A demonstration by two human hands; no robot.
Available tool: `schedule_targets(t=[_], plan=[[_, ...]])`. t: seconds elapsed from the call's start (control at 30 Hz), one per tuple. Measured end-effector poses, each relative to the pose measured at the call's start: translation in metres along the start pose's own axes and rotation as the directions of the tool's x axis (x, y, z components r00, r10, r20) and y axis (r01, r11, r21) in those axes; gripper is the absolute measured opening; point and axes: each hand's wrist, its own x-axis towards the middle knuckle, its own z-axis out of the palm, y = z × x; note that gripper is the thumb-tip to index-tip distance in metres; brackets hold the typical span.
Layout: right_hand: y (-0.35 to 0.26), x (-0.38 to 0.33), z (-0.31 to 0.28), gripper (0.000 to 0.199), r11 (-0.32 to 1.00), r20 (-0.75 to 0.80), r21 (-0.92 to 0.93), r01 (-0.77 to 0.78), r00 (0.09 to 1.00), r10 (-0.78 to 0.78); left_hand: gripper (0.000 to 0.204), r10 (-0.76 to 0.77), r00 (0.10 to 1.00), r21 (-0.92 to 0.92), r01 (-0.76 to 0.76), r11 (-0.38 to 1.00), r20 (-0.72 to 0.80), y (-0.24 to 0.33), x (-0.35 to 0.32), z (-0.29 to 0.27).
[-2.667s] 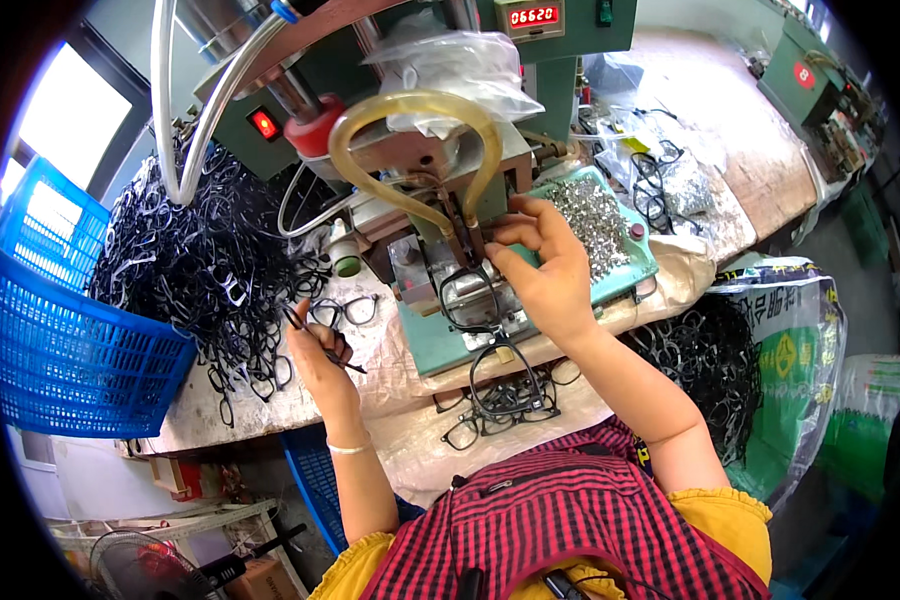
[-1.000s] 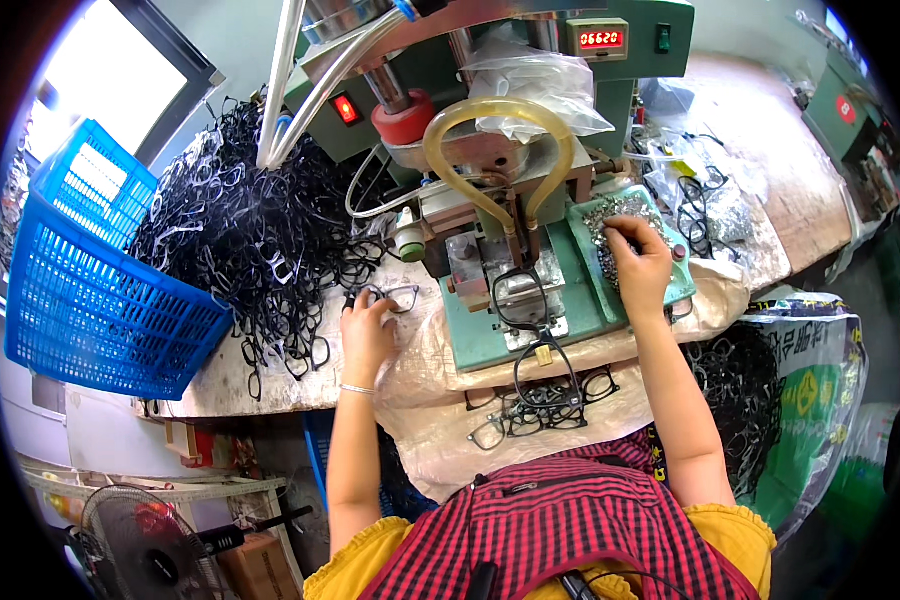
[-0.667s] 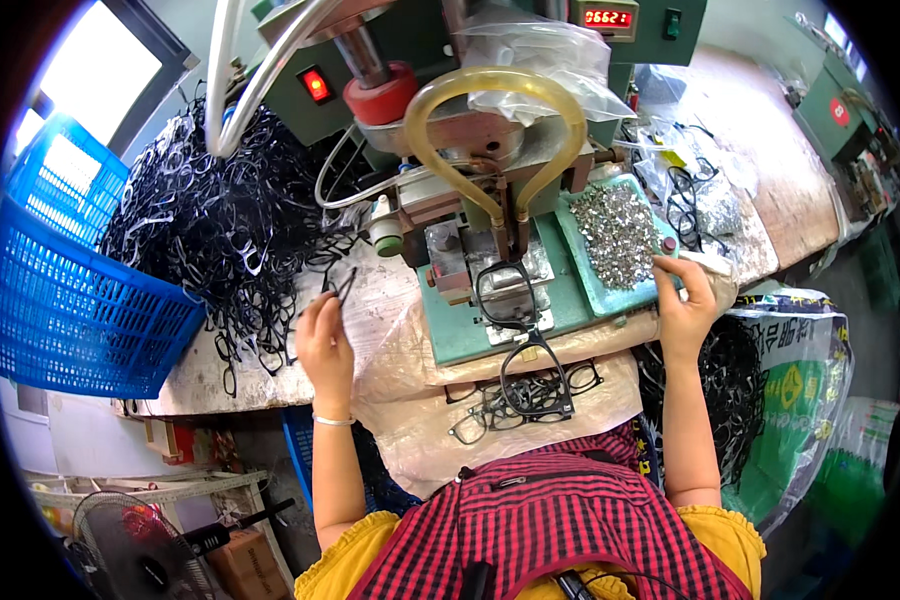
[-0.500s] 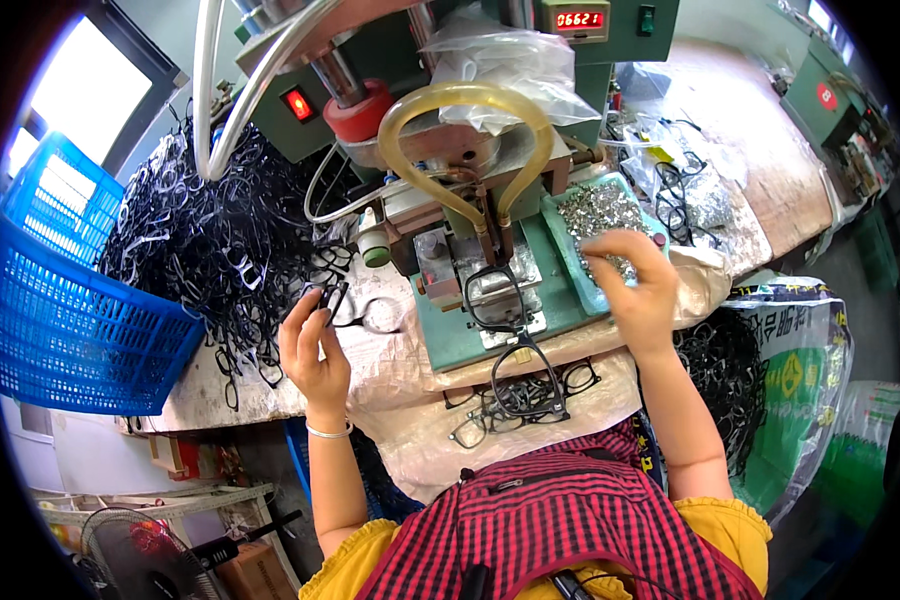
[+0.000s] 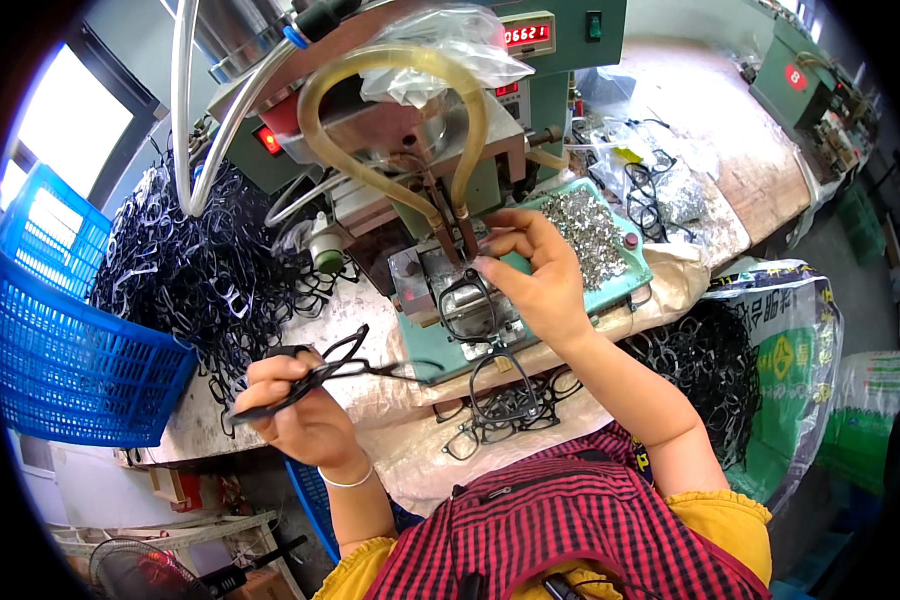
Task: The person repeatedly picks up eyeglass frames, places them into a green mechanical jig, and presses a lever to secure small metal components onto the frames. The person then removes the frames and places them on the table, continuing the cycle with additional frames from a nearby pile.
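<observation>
My left hand (image 5: 300,415) is closed around black eyeglass frames (image 5: 342,366), held tilted in the air left of the press machine. My right hand (image 5: 538,275) is at the machine's two copper-coloured prongs (image 5: 454,235), thumb and forefinger pinched together; whatever is between them is too small to make out. Just below those fingertips, a black eyeglass frame (image 5: 494,318) sits upright on the metal fixture (image 5: 410,282). Another frame (image 5: 532,386) stands nearer to me, at the edge of the green base. Small metal parts fill a light green tray (image 5: 622,283) beside my right wrist.
A large heap of black frames (image 5: 195,255) lies at the left beside blue plastic baskets (image 5: 90,350). Several frames (image 5: 462,443) rest on the covering near my lap. A yellowish hose (image 5: 315,90) loops before the machine. At the right stands a sack (image 5: 785,370) with more frames.
My right hand has gone from the parts tray leftward to the machine's prongs. My left hand has lowered slightly and turned, with the eyeglass frames now raised clear of the table. The view has shifted somewhat.
</observation>
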Motion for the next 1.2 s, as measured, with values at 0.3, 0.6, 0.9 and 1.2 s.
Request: schedule_targets(t=[0.3,0.6,0.9,1.2], plan=[[-0.035,-0.016,0.011,0.042,0.995,0.022,0.094,-0.019,1.0,0.017,0.009,0.094,0.894,0.022,-0.115,0.993,0.437,-0.007,-0.018,0.038],[0.052,0.007,-0.101,0.029,0.306,0.008,-0.95,0.058,0.987,-0.16,0.023,0.114,0.724,0.155,-0.294,0.943,0.68,-0.031,-0.005,0.066],[0.069,0.011,-0.107,0.013,0.461,-0.008,-0.872,0.165,0.936,-0.351,0.03,0.061,0.756,0.184,-0.236,0.954,0.652,-0.031,-0.013,0.063],[0.079,-0.009,-0.122,0.016,0.993,-0.484,0.096,-0.072,0.868,0.11,0.033,-0.383,0.892,0.586,0.18,0.79,0.242,-0.01,-0.093,0.021]])
